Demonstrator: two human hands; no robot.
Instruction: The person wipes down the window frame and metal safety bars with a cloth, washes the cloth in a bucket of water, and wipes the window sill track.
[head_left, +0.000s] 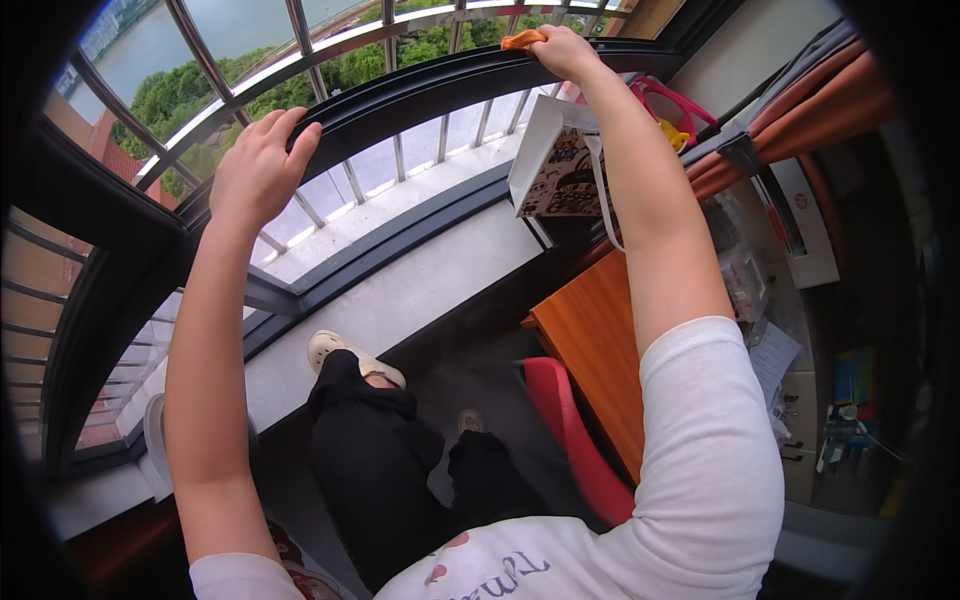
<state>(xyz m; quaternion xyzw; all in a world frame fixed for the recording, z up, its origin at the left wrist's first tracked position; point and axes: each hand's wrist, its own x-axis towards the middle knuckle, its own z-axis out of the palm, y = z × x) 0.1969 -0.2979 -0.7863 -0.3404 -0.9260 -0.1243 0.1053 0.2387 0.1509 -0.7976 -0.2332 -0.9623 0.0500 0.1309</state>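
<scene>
My right hand (564, 52) grips an orange cloth (523, 40) on the dark rail (450, 71) of the window frame, near its right end. Farther left, my left hand (259, 166) rests against the same rail, its thumb spread from its fingers and no object seen in it. Its palm is hidden from view. Beyond the rail run the metal bars (298, 27) of a window guard, with trees and water outside. Below the rail lies the white window sill (420, 281), where one of my feet stands in a beige clog (327, 346).
A patterned paper bag (559, 161) stands on the sill's right side, below my right forearm. A wooden desk (592, 330) and a red chair (562, 405) are at the right. A tied orange curtain (817, 105) hangs beside the window. My other foot (471, 421) is lower, by the floor.
</scene>
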